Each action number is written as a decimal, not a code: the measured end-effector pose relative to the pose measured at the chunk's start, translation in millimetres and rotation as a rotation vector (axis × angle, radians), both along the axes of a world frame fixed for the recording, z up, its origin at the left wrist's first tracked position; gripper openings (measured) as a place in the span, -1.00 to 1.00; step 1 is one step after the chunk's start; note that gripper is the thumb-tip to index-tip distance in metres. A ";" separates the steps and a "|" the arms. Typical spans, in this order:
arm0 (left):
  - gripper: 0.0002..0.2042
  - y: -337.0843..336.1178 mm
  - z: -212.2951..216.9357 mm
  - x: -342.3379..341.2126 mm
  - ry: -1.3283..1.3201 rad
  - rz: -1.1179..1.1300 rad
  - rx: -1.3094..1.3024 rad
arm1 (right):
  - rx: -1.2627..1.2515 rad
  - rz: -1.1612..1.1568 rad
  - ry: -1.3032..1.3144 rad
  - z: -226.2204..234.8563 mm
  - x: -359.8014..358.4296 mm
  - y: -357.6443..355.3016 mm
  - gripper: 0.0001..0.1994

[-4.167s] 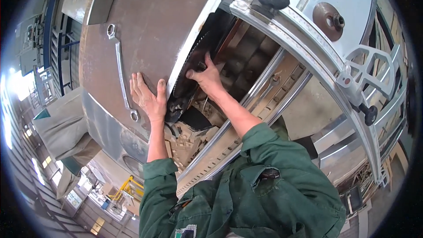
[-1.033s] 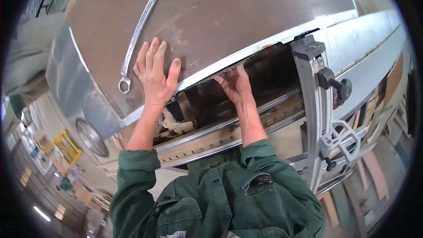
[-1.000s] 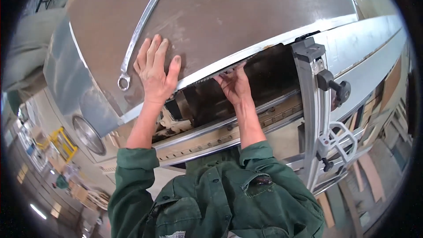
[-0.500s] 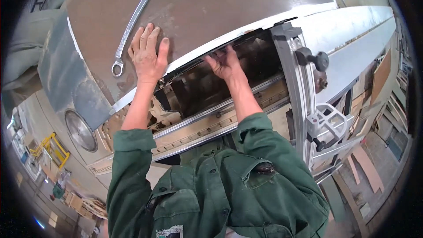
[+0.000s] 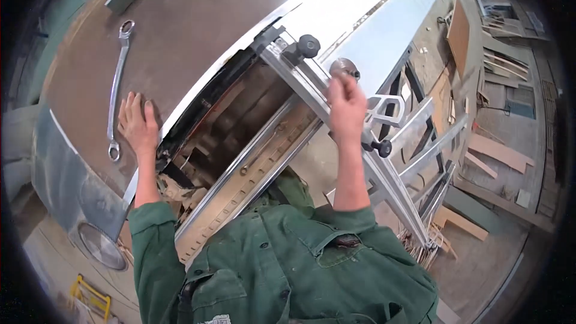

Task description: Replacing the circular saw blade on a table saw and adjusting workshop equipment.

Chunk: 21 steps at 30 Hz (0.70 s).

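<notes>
My left hand point(image 5: 139, 125) lies flat with fingers stretched on the brown tabletop point(image 5: 180, 30), close to its pale metal edge. Beside its fingers rests a long double-ended ring wrench point(image 5: 116, 84). My right hand point(image 5: 347, 111) is raised over the aluminium crossbar, its fingers curled together and slightly blurred. Whatever they may hold is hidden. Just beyond the fingertips sits a round dark metal flange point(image 5: 342, 66) on the light metal sliding table point(image 5: 384, 21); I cannot tell whether they touch it. Between my arms gapes the machine's dark opening point(image 5: 231, 117).
The aluminium crossbar point(image 5: 300, 81) carries a black knob point(image 5: 309, 46), with another knob point(image 5: 384, 147) lower down. A slotted rail point(image 5: 240, 186) runs along the opening. At lower left stands a circular saw blade point(image 5: 102, 245). Wood offcuts point(image 5: 498, 150) lie on the floor at right.
My right hand has come out of the opening and moved right, over the crossbar towards the flange. My left hand still rests on the tabletop. The whole view has turned.
</notes>
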<state>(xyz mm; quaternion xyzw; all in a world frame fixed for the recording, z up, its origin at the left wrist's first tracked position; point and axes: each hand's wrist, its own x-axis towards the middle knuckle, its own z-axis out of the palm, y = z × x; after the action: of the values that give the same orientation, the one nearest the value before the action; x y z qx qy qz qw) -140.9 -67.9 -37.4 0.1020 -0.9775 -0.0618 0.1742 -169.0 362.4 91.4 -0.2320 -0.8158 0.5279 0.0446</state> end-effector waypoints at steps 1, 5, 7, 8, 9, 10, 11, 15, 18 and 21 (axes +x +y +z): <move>-0.63 0.2 1.4 1.0 0.004 0.000 0.002 | 0.150 -0.059 -0.035 1.9 -17.5 5.5 -0.65; -0.62 17.6 2.5 -12.5 -0.001 -0.003 0.055 | 0.684 -0.177 -0.372 -38.2 -67.0 70.1 -0.24; -0.61 18.9 2.1 -13.6 0.015 -0.014 0.068 | 0.691 -0.188 -0.568 -44.4 -82.9 70.2 -0.14; -0.61 17.6 2.1 -11.3 0.030 -0.012 0.067 | 0.705 -0.137 -0.623 -49.0 -85.4 69.8 -0.11; -0.61 14.2 2.9 -9.2 0.024 -0.004 0.058 | 0.723 -0.075 -0.677 -52.4 -91.0 70.8 -0.12; -0.61 11.4 3.4 -7.6 0.026 0.008 0.065 | 0.719 -0.067 -0.679 -54.1 -91.3 73.9 -0.12; -0.61 10.0 3.9 -6.4 0.028 0.020 0.074 | 0.728 -0.012 -0.668 -52.3 -91.4 74.4 -0.14; -0.61 7.2 5.0 -6.7 0.034 0.033 0.086 | 0.676 0.010 -0.628 -47.1 -95.2 81.3 -0.09; -0.61 9.7 5.4 -9.1 0.028 0.012 0.083 | 0.653 -0.074 -0.609 -55.7 -97.8 95.8 -0.02; -0.61 9.1 6.6 -8.3 0.020 0.015 0.086 | 0.586 -0.117 -0.612 -56.1 -95.5 96.3 -0.09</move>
<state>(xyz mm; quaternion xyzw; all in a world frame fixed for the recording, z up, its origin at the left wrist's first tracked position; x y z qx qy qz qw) -149.2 -58.7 -30.8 0.1163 -0.9713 -0.1033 0.1799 -264.6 458.7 35.4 -0.4015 -0.8923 0.1775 -0.1054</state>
